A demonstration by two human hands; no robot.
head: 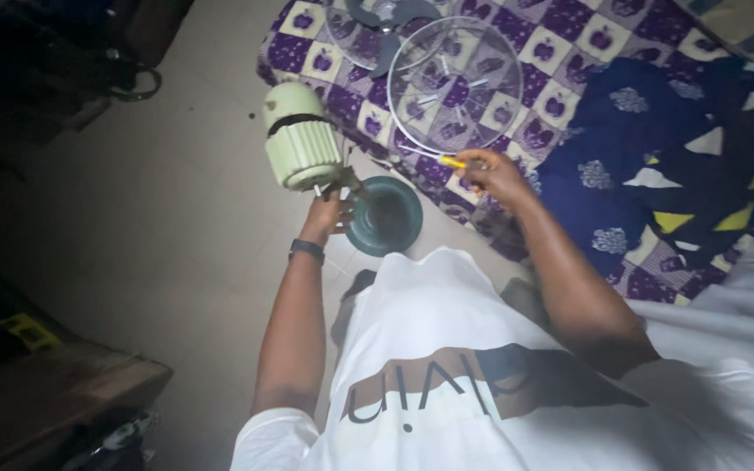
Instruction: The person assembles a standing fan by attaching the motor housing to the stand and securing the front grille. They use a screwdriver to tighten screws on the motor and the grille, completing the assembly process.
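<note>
My left hand point(325, 215) grips the neck of a table fan just below its pale green motor housing point(301, 138), which tilts up and to the left. The fan's round dark teal base point(387, 215) sits on the floor beside that hand. My right hand point(492, 173) is closed around a small tool with a yellow handle point(452, 161), held at the edge of the bed. A round wire fan guard point(455, 85) lies flat on the bedcover just above my right hand. A grey fan blade point(390, 19) rests on a second guard farther back.
A bed with a purple and cream checked cover point(560, 52) fills the upper right, with a dark blue patterned cloth point(656, 166) heaped on it. Pale tiled floor point(176, 201) lies to the left. Dark furniture point(45, 392) stands at lower left, and dark clutter point(71, 61) at upper left.
</note>
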